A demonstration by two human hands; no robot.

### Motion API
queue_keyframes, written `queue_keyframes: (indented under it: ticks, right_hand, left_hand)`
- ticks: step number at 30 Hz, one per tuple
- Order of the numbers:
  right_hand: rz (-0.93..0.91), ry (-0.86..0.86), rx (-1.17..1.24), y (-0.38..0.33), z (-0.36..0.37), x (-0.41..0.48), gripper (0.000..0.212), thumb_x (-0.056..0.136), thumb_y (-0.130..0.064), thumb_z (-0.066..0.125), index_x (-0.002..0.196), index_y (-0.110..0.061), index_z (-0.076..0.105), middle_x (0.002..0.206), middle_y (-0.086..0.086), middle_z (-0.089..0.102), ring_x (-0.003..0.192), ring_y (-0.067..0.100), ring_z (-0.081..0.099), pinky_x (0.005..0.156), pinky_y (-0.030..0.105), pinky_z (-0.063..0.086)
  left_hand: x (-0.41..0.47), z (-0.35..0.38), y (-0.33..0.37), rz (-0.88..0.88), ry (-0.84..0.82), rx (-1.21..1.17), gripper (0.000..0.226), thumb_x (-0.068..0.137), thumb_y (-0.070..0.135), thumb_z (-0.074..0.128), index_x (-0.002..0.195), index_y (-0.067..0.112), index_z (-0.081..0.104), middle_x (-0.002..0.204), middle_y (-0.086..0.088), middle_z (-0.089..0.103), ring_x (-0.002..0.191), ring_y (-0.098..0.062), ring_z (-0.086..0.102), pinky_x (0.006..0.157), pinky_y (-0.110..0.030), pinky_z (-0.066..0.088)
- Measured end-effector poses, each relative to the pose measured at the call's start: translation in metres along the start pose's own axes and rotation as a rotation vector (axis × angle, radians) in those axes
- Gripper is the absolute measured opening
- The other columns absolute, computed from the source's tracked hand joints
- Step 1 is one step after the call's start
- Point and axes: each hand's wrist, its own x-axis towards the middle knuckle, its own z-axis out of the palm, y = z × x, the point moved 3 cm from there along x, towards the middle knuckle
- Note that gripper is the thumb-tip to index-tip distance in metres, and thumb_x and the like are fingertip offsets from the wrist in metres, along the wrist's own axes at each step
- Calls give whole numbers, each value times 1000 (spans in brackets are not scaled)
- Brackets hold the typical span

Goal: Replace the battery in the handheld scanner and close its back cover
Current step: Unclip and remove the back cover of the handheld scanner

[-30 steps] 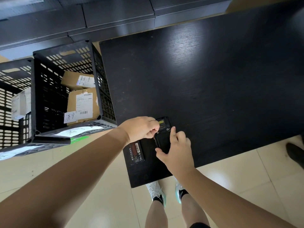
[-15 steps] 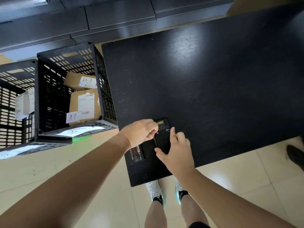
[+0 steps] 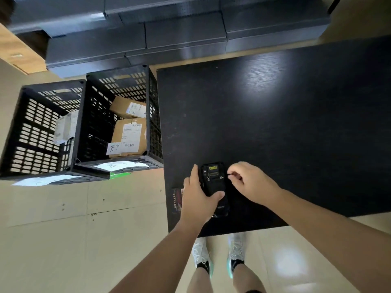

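Our left hand (image 3: 197, 194) clamps the scanner (image 3: 214, 188) on the black table (image 3: 285, 134) near its front edge; our right hand (image 3: 250, 182) pinches at its side, contents unclear. Two crates (image 3: 84, 123) stand left; a battery (image 3: 177, 200) lies beside our left hand.

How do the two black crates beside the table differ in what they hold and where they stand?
The right crate stands against the table and holds two brown cardboard boxes with labels. The left crate stands farther from the table and holds a pale wrapped parcel. Both are black, perforated and open-topped.
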Motion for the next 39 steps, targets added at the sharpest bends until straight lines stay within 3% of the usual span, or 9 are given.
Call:
queue_keyframes:
  ticks: [7, 12, 18, 23, 33, 36, 39]
  right_hand:
    - [-240, -134, -105, 4, 8, 22, 13, 96, -23, 57, 105, -22, 65, 96, -18, 49, 74, -6, 46, 65, 7, 32]
    - [-334, -209, -177, 6, 7, 34, 13, 96, -25, 53, 102, -21, 63, 93, -16, 48, 77, 3, 49, 68, 19, 41]
    - [-534, -309, -360, 2, 2, 45, 15, 97, -23, 51, 105, -16, 61, 102, -2, 61, 85, 14, 59, 72, 29, 53]
    - [-710, -392, -575, -2, 0, 53, 24, 101, -23, 40, 113, -11, 57, 98, 4, 62, 82, 21, 61, 70, 37, 55]
    - [-1016, -658, -912, -18, -5, 76, 30, 103, -17, 36, 131, -8, 46, 112, 9, 60, 93, 29, 60, 71, 35, 46]
    - [-1012, -695, -936, -21, -6, 79, 31, 103, -17, 36, 132, -9, 45, 115, 9, 59, 95, 30, 60, 79, 43, 51]
    - [-957, -666, -873, -17, -6, 78, 28, 103, -19, 38, 127, -12, 49, 112, 7, 59, 93, 28, 60, 75, 38, 50]
  left_hand:
    - [2, 9, -2, 1, -1, -24, 106, 70, 30, 85, 153, 35, 18, 122, 8, 42, 99, -5, 46, 90, -20, 36]
    - [5, 9, -5, -22, -1, -58, 106, 68, 27, 86, 152, 36, 20, 116, 8, 44, 100, -6, 48, 87, -22, 38]
    - [6, 12, -7, -41, -4, -64, 107, 68, 27, 87, 151, 38, 20, 117, 9, 47, 100, -6, 50, 88, -24, 41]
    - [7, 13, -9, -64, -37, -108, 108, 68, 24, 87, 150, 40, 19, 129, 0, 53, 110, -17, 59, 97, -43, 54]
    - [9, 17, -11, -70, -50, -142, 110, 69, 21, 86, 152, 41, 16, 128, 0, 56, 111, -21, 60, 97, -44, 53]
    - [9, 17, -12, -68, -46, -142, 110, 70, 21, 86, 152, 40, 16, 128, -1, 55, 111, -21, 60, 98, -43, 53]
    - [8, 17, -13, -68, -31, -137, 110, 69, 22, 86, 152, 40, 17, 125, -2, 54, 109, -21, 60, 98, -43, 53]
